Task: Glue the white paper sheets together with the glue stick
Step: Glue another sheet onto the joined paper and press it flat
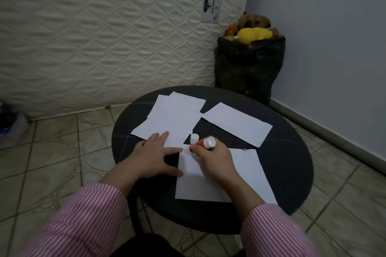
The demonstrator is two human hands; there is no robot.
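On the round black tabletop (pixel 292 173), a white cap (pixel 194 138) stands beside three white paper sheets. Right hand (pixel 215 159) grips the red glue stick (pixel 201 144), tip on the nearest sheet (pixel 246 175); left hand (pixel 153 155) lies flat, fingers spread.

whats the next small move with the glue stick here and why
Probably drag the glue stick along the top edge of the near sheet. The right hand holds it tip-down at that sheet's top left corner, its cap is off, and the left hand pins the paper flat beside it.
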